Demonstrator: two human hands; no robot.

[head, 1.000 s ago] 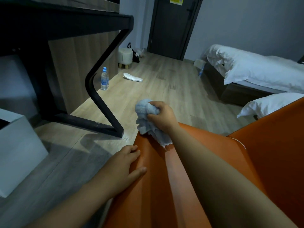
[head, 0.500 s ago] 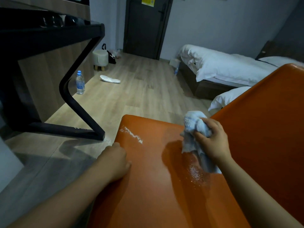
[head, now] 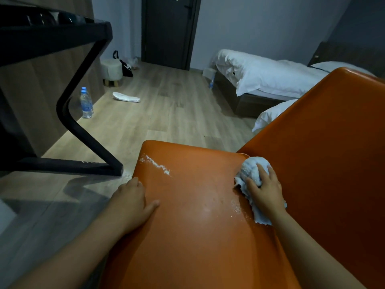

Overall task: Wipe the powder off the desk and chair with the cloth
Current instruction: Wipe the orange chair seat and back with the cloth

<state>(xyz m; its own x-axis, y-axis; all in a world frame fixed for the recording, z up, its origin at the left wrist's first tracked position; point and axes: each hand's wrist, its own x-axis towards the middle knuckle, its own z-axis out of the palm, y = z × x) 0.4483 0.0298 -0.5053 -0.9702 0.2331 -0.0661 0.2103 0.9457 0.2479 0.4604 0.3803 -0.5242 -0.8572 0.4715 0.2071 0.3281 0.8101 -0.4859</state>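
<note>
Floor (head: 166,113): pale wood-look planks, matte, long straight seams.

Chair (head: 193,236): orange, smooth leather-like skin w/ a soft sheen. The seat is a flat slab w/ rounded corners. The backrest rises on the right as a broad curved shell.

Tabletop (head: 52,32), upper left: black, thick flat edge, carried on a black angular Z-shaped leg (head: 83,130) whose flat foot lies on the floor. Wood-grain panel behind it.

Bed (head: 266,76), far right: white linen, rumpled and soft.

Left hand (head: 133,203): fingers bent over the seat's left edge, thumb lying flat on the seat, so the grip is closed on the chair.

Right hand (head: 264,190): at the seat's right side, just where seat meets backrest, grip closed round the cloth (head: 251,172).

Cloth: pale blue-white terry, nubbly, wadded into a lump that touches the seat, w/ a ragged tail trailing under the wrist.

Bottle (head: 86,103): clear plastic cylinder, blue cap, upright on the floor beside the leg.

Powder (head: 156,164): white jagged streak near the seat's far left corner. Fine specks (head: 236,207) also lie just left of the cloth's tail.
</note>
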